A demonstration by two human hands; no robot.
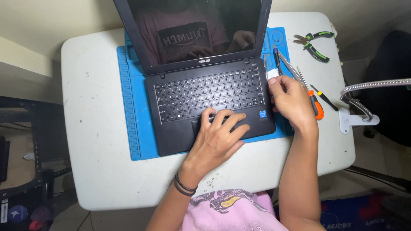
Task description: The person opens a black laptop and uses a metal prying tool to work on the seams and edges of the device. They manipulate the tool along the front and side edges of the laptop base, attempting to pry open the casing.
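Note:
A black laptop (201, 81) stands open with a dark screen on a blue work mat (130, 98), on a white table (94, 141). My left hand (218, 137) lies flat on the palm rest, fingers spread over the touchpad and the keyboard's bottom row. My right hand (293, 100) rests at the laptop's right edge, its fingertips pinching a small white piece (272, 76). Tweezers (289, 66) and a pen-like tool (276, 57) lie on the mat just beyond that hand.
An orange-handled screwdriver (316, 105) and a small black and yellow screwdriver (324, 98) lie right of my right hand. Green and black pliers (314, 45) sit at the table's far right corner. A flexible metal gooseneck arm (364, 92) is clamped to the right edge.

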